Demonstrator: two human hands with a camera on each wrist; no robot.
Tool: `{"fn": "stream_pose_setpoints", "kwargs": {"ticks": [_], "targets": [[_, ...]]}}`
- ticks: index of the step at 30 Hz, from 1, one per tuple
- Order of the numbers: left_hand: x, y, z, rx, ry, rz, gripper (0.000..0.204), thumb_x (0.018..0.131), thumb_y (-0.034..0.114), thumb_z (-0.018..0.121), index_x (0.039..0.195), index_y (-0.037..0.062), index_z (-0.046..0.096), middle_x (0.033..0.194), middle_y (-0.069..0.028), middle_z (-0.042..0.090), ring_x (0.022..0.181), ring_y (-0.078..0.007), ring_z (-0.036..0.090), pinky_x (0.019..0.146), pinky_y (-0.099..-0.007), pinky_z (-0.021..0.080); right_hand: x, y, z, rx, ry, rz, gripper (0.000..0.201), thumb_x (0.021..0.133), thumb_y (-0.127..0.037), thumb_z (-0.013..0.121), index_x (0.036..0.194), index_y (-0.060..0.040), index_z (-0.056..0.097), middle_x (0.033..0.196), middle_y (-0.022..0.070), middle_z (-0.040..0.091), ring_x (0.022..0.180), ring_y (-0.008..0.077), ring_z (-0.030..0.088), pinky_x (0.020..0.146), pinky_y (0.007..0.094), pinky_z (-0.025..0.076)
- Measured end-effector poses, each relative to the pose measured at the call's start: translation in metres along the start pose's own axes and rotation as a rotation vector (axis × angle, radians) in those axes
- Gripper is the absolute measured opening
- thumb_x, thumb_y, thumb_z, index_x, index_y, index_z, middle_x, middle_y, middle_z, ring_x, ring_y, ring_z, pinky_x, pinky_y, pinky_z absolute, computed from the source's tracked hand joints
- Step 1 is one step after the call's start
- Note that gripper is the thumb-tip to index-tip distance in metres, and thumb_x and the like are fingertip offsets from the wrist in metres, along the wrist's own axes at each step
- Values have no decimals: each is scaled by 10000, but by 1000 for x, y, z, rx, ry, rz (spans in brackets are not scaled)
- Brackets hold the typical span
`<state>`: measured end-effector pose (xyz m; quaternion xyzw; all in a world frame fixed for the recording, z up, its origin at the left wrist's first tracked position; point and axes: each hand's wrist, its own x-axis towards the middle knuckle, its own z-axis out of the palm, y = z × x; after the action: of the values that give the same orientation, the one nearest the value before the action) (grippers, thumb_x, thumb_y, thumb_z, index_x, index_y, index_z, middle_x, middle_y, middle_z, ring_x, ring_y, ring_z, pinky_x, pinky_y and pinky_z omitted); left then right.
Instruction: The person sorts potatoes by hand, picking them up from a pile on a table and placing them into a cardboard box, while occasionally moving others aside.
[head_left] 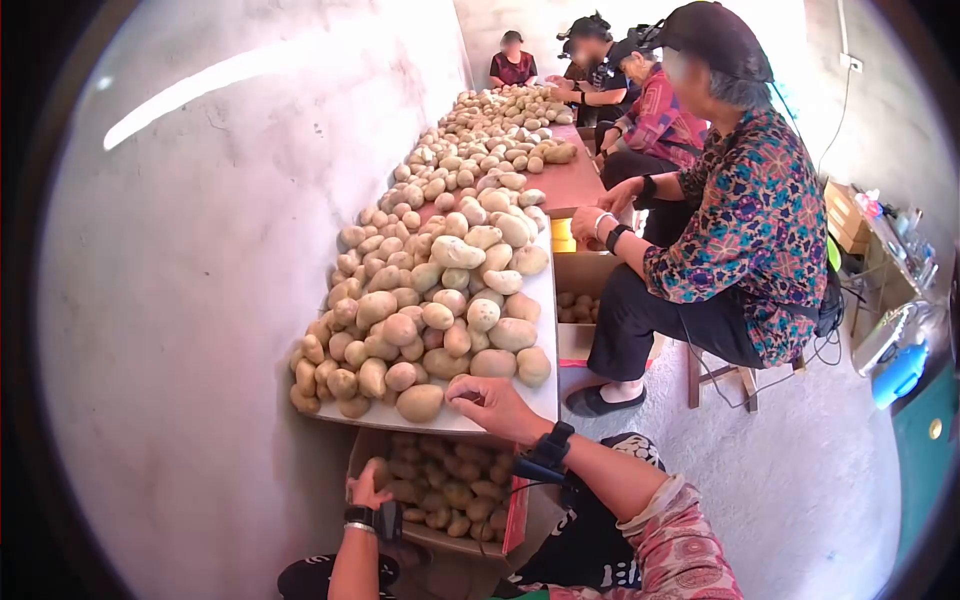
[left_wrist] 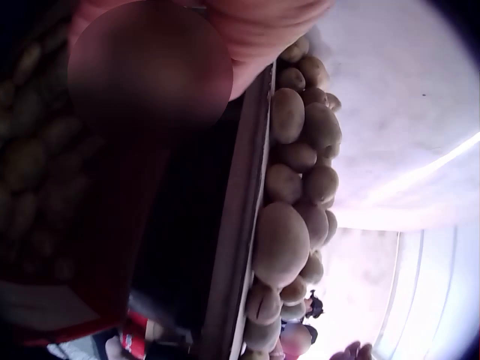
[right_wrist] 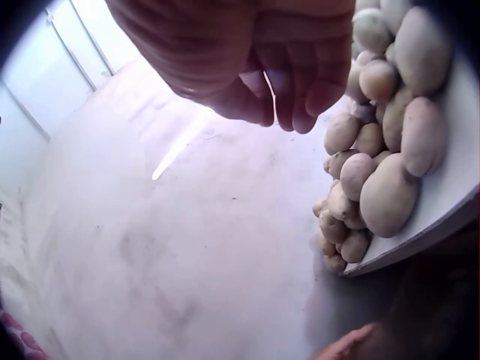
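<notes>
A wide heap of tan potatoes (head_left: 430, 310) covers the long table, reaching its near edge. My right hand (head_left: 497, 408) hovers at that edge, beside a large potato (head_left: 420, 403). In the right wrist view its fingers (right_wrist: 300, 82) bend loosely, with a gap to the thumb and nothing between them. Below the table, my left hand (head_left: 368, 490) is at the left side of an open cardboard box (head_left: 515, 525) full of potatoes. Its fingers curl round a potato (head_left: 379, 470); a blurred disc hides most of it in the left wrist view.
A plastered wall (head_left: 190, 250) runs along the table's left side. On the right, a seated person in a patterned shirt (head_left: 730, 230) works over another box (head_left: 580, 335). More people sit farther along. A stool (head_left: 735, 370) and a cable stand on the floor.
</notes>
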<state>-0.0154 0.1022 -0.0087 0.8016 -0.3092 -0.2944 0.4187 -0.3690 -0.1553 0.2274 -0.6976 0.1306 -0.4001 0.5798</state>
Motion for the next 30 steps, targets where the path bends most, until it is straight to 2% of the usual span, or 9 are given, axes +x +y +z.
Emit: {"fn": "stream_pose_setpoints", "kwargs": {"ticks": [2, 7, 12, 14, 15, 17, 18, 27, 30], "targets": [[-17, 146, 21, -592, 419, -619, 843, 724, 270, 721, 1413, 233, 237, 1357, -124, 303, 1082, -353, 464, 767, -475, 471, -5, 5, 2, -12, 14, -79, 167, 857, -126, 603, 928, 24, 618, 806, 92, 649, 729, 124, 600, 664, 279, 483], [-38, 151, 17, -617, 130, -442, 793, 776, 273, 669, 1422, 213, 213, 1328, -120, 383, 1202, -353, 381, 907, -511, 358, -12, 5, -2, -61, -25, 8, 140, 880, -135, 605, 906, 1, 594, 806, 32, 598, 693, 87, 520, 639, 254, 456], [-103, 281, 11, -647, 109, 212, 124, 857, 72, 559, 979, 91, 553, 825, 47, 534, 658, -13, 444, 607, -148, 362, -15, -19, 1, -193, -51, -97, 142, 906, -150, 596, 942, -14, 597, 829, 7, 590, 733, 57, 504, 666, 232, 452], [-139, 346, -15, -390, 215, 529, 117, 890, 122, 552, 993, 74, 580, 892, 20, 541, 735, -55, 461, 644, -199, 398, -14, -46, 2, -205, 26, -191, 144, 918, -140, 574, 973, -11, 605, 849, 29, 610, 771, 91, 556, 708, 244, 471], [-158, 370, -35, -148, 323, 638, 226, 929, 184, 488, 1092, 49, 569, 1002, -36, 563, 916, -123, 519, 821, -271, 431, -11, -52, 2, -229, 85, -257, 145, 923, -132, 562, 989, -11, 606, 865, 40, 621, 802, 114, 576, 733, 256, 476], [-206, 430, -71, -489, 374, 797, 337, 951, 173, 369, 1223, -2, 461, 1186, -104, 491, 1102, -189, 448, 978, -329, 322, -10, -68, 0, -284, 165, -343, 146, 930, -114, 538, 993, -6, 614, 925, 73, 636, 881, 161, 596, 787, 286, 479], [-214, 441, -74, -804, 452, 934, 450, 972, 163, 250, 1353, -53, 354, 1371, -172, 419, 1288, -255, 378, 1134, -386, 213, -13, -82, -3, -255, 130, -310, 152, 931, -113, 533, 972, 5, 619, 977, 87, 637, 924, 165, 592, 811, 288, 471], [-204, 379, -22, -995, 286, 729, 437, 965, 161, 267, 1337, -43, 367, 1348, -159, 430, 1275, -247, 383, 1124, -386, 218, -60, -27, 22, -138, 50, 88, 175, 898, -153, 574, 868, 18, 599, 767, 53, 584, 714, 105, 528, 634, 274, 447], [-201, 385, -24, -1012, 284, 780, 432, 962, 161, 273, 1331, -40, 372, 1340, -154, 434, 1270, -244, 385, 1120, -386, 220, -60, -16, 26, -118, -14, 28, 163, 917, -153, 566, 910, 5, 606, 805, 1, 567, 735, 57, 487, 652, 231, 431]]}}
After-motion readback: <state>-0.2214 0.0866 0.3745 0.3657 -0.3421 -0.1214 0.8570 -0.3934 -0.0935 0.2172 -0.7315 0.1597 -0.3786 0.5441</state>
